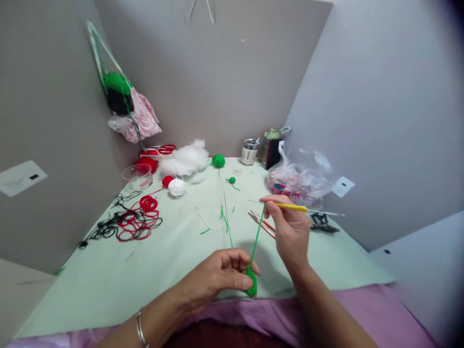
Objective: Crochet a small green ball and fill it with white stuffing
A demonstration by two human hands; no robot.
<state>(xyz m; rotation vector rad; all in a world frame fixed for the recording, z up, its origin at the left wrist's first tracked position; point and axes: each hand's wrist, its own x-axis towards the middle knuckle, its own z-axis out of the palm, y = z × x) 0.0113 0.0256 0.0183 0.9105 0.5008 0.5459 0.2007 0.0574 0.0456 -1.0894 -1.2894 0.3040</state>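
Note:
Near the front edge of the table, my left hand [224, 273] pinches a small green crochet piece [253, 286] between thumb and fingers. A taut strand of green yarn [257, 237] runs up from the piece to my right hand [292, 229]. That hand is closed on a crochet hook [292, 207] with a yellow grip, held roughly level, its thin metal tip pointing left. Another green strand trails from behind my left hand toward a green yarn ball [218, 161] at the back. Partly hidden behind my right hand lie small scissors [261, 224] with orange-red handles.
At left, black and red yarn [139, 224] lies tangled beside a clear plastic tub [137, 177]. White stuffing [186, 158] and a white yarn ball [177, 187] sit further back. A tin of tools [250, 152] and a plastic bag [299, 179] stand back right. Grey panels enclose the table.

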